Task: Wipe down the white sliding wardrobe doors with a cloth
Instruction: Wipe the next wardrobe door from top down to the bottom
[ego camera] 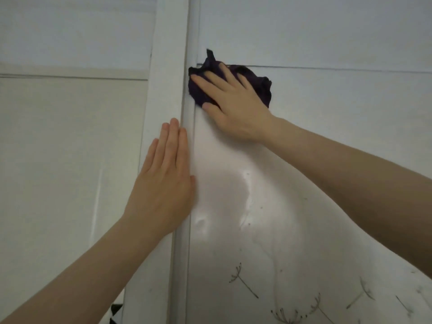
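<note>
A dark purple cloth (pixel 257 86) lies bunched against the right white wardrobe door (pixel 327 160), at its left edge where a thin horizontal seam crosses. My right hand (pixel 231 106) presses flat on the cloth with straight, spread fingers. My left hand (pixel 163 178) rests flat with fingers together on the vertical white frame (pixel 168 66) between the two doors, lower than the cloth. The left door (pixel 70 160) sits behind that frame.
The right door's lower part is glossy, with small dents and grey dandelion-seed drawings (pixel 245 284). A black-and-white patterned bit (pixel 115 312) shows at the bottom edge by the left door. Both forearms reach in from below.
</note>
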